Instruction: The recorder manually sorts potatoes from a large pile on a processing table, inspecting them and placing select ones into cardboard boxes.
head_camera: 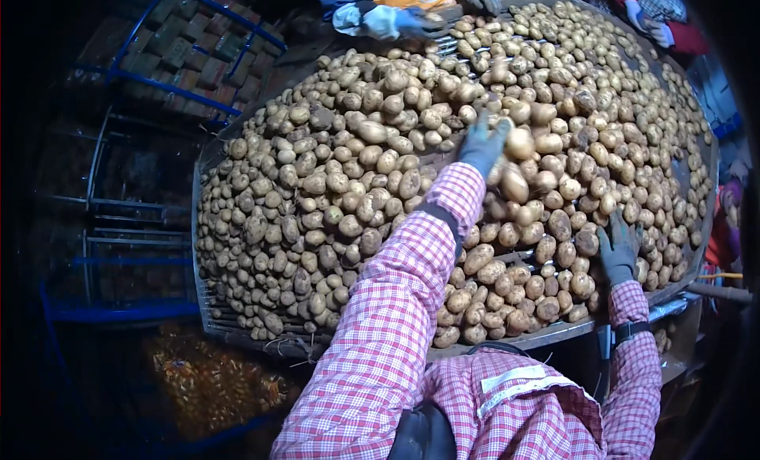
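Note:
A wide heap of unwashed potatoes (332, 181) covers the sorting table (531, 341) in front of me. My left hand (484, 144), in a grey-green work glove, reaches into the middle of the heap with fingers extended and touches potatoes there. Several potatoes (515, 163) just to its right are blurred by motion. My right hand (620, 250), gloved alike, lies against potatoes at the near right side, fingers spread. I cannot see either hand gripping a potato. Metal bars (516, 257) show through a gap between the potatoes near me.
Across the table, a person's gloved hand (409, 23) is over the far edge; another person's gloved hands (650, 29) are at the far right. Blue metal frames (178, 92) stand left. A filled mesh sack (208, 377) lies at lower left. A pole (721, 292) juts at right.

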Motion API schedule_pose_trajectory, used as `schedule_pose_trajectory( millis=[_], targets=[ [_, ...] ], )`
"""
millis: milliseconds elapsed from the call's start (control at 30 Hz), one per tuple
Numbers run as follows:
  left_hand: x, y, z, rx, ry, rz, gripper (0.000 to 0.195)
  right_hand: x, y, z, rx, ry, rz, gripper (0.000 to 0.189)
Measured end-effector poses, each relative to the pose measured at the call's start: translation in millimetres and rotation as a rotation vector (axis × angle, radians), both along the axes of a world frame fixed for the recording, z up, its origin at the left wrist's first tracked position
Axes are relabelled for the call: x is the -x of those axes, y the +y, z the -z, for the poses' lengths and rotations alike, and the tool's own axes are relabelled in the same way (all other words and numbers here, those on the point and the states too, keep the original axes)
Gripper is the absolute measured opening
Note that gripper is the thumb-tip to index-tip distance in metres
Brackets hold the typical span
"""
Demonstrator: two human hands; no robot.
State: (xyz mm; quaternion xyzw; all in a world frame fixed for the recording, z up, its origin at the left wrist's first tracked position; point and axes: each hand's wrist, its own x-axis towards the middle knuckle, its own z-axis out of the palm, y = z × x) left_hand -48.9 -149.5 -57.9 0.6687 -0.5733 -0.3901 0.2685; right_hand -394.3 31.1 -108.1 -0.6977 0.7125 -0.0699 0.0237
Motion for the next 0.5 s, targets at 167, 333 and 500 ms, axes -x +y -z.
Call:
schedule_pose_trajectory(
  millis=[167, 333, 500],
  targets=[
    [35, 63, -23, 0.206, -0.028, 0.262, 0.063, 11, 3, 9, 0.040, 0.029, -0.009, 0.056],
    [-148, 122, -59, 0.463, -0.178, -0.113, 0.049, 26, 6, 18, 0.035, 0.063, 0.026, 0.057],
    [-326, 227, -34, 0.293, -0.773, -0.434, 0.071, 10, -4, 25, 0.062, 0.064, -0.004, 0.057]
  ],
)
